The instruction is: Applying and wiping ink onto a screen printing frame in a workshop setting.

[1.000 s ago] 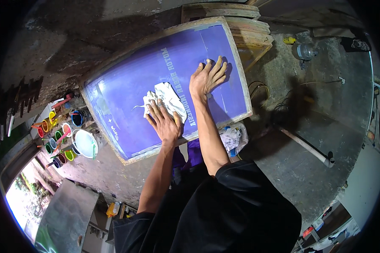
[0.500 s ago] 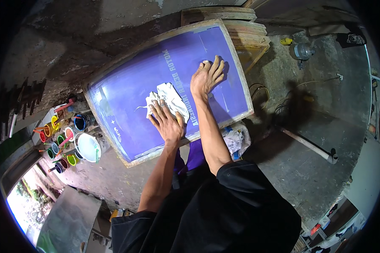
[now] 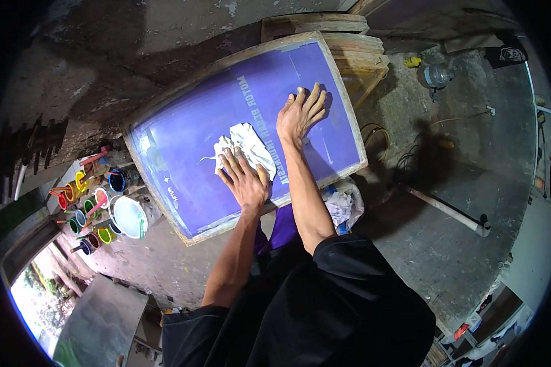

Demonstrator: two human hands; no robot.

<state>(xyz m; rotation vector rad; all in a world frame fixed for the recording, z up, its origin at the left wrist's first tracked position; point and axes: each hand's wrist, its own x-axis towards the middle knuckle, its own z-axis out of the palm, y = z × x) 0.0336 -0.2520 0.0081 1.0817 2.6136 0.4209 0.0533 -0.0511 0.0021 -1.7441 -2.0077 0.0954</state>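
A large screen-printing frame (image 3: 220, 85) with a wooden rim and a purple mesh lies in front of me, tilted, with pale lettering across it. My left hand (image 3: 243, 183) rests with spread fingers on a crumpled white cloth (image 3: 251, 144), pressing it to the mesh near the lettering. Farther right, my right hand (image 3: 297, 119) lies on the bare purple surface, fingers stretched out and apart, holding nothing. Some of the cloth is hidden under my left hand.
At the left stand several small paint pots (image 3: 106, 235) with sticks in them and a larger white bucket (image 3: 128, 216). More wooden frames (image 3: 355, 44) are stacked behind. A bag of crumpled scraps (image 3: 343, 205) sits by the near rim; a pipe (image 3: 444, 209) juts out right.
The whole view has shifted slightly. Both hands stay almost in place on the frame, the left still on the cloth.
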